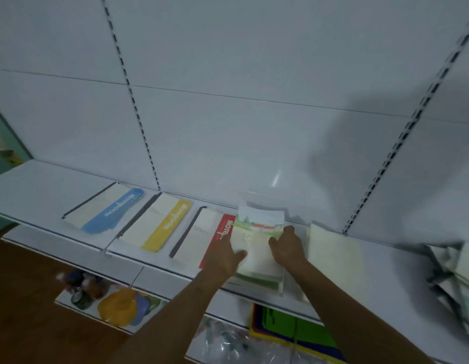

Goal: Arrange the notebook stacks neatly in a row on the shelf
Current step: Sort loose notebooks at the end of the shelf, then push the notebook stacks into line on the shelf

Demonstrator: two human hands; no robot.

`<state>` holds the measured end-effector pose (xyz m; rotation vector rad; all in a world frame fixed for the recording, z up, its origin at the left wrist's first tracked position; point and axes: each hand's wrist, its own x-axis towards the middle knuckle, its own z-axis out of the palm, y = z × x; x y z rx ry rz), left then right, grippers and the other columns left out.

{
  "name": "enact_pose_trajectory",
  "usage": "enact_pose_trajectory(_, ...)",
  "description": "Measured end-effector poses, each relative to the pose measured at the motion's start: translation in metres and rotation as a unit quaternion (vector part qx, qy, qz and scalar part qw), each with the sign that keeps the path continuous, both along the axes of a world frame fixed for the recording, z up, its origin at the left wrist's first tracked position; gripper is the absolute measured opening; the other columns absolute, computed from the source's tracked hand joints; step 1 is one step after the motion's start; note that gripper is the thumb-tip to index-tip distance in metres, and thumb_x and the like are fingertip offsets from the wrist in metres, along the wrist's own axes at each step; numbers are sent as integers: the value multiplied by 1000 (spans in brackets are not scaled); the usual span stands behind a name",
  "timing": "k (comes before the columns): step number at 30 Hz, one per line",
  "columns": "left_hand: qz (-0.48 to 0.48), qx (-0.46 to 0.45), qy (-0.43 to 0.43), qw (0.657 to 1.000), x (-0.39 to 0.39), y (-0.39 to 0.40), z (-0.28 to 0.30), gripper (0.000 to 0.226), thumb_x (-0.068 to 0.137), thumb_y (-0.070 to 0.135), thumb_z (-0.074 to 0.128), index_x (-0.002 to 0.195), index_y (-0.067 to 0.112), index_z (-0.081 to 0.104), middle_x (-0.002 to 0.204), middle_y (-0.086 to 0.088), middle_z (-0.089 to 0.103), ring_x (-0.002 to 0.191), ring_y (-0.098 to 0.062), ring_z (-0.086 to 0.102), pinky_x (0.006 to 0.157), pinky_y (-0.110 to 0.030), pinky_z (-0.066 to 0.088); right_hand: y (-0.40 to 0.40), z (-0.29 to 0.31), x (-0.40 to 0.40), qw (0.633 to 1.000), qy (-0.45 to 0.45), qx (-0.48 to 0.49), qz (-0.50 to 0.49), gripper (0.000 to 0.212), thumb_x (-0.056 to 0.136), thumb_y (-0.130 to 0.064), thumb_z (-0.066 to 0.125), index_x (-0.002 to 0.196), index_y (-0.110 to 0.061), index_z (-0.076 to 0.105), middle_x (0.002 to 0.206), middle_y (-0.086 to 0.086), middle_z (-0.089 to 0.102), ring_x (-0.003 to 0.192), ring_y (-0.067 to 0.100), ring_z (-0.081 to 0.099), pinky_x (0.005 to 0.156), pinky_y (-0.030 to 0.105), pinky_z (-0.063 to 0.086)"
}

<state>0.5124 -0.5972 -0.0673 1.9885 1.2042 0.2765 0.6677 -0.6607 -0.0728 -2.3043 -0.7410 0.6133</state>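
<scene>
Head view: on the white shelf (44, 190), the left hand (223, 254) and right hand (287, 246) grip the two sides of a green-covered notebook stack (257, 254), just right of the red stack (221, 233), beyond yellow (162, 227) and blue (110, 210) stacks

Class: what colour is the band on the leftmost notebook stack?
Blue, on the leftmost notebook stack; head view.
</scene>
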Motion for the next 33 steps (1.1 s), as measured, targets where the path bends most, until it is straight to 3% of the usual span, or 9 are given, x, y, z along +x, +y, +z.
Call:
enact_pose_trajectory(5, -39, 41, 100, 993, 7, 12, -18, 71, 87, 42, 64, 141, 6, 36, 139, -11, 47, 126, -23, 47, 102, -28, 38, 4, -13, -4, 997, -43, -56, -12, 33, 92, -15, 50, 121, 1, 42, 119, 20, 56, 107, 33, 57, 78, 28, 42)
enact_pose_trajectory(8, -62, 60, 131, 988, 7, 18, -24, 64, 86, 47, 63, 133, 8, 43, 130, -9, 53, 118, -21, 53, 97, -29, 44, 4, -11, -16, 986, -115, -115, 29, 23, 94, -8, 42, 114, -1, 51, 121, 19, 50, 110, 33, 52, 86, 33, 43)
enact_pose_trajectory(11, -82, 134, 202, 967, 5, 24, -18, 64, 87, 55, 56, 132, 12, 43, 129, -7, 53, 117, -24, 52, 92, -35, 45, 5, -7, -23, 985, -129, -112, -12, 22, 91, -13, 46, 111, -4, 46, 124, 16, 44, 110, 31, 50, 89, 36, 45)
enact_pose_trajectory(15, -127, 210, 145, 958, 17, 30, -10, 53, 95, 48, 41, 133, 10, 42, 132, -11, 49, 116, -25, 52, 89, -37, 46, 1, 5, -24, 990, -134, -25, -28, 43, 88, -24, 53, 128, -10, 44, 125, 9, 50, 114, 27, 49, 92, 36, 43)
enact_pose_trajectory(17, -184, 201, 101, 957, 38, 18, -4, 45, 96, 42, 40, 128, 11, 48, 128, -11, 51, 112, -25, 54, 88, -36, 48, -17, 15, -18, 990, -123, 5, -63, 44, 90, -28, 53, 131, -13, 45, 124, 7, 56, 117, 23, 51, 92, 32, 43)
enact_pose_trajectory(25, -396, 155, 11, 905, 131, -135, 29, 29, 95, 36, 45, 111, 15, 57, 114, -6, 53, 101, -23, 56, 82, -33, 47, -215, 41, 30, 945, -118, -20, -306, 33, 92, -29, 51, 119, -10, 54, 107, 12, 65, 105, 27, 59, 82, 31, 45)
enact_pose_trajectory(28, -446, 143, -6, 884, 154, -202, 38, 27, 93, 36, 47, 108, 16, 57, 114, -5, 54, 101, -23, 56, 83, -32, 47, -304, 49, 39, 919, -113, -41, -375, 28, 92, -30, 50, 111, -9, 56, 100, 12, 67, 93, 28, 62, 73, 31, 46)
enact_pose_trajectory(33, -474, 146, -16, 868, 192, -299, 46, 25, 90, 33, 49, 104, 16, 61, 112, -5, 59, 99, -24, 58, 79, -31, 47, -420, 54, 57, 889, -112, -29, -443, 20, 89, -32, 50, 83, -16, 59, 82, 1, 64, 79, 19, 61, 74, 34, 51)
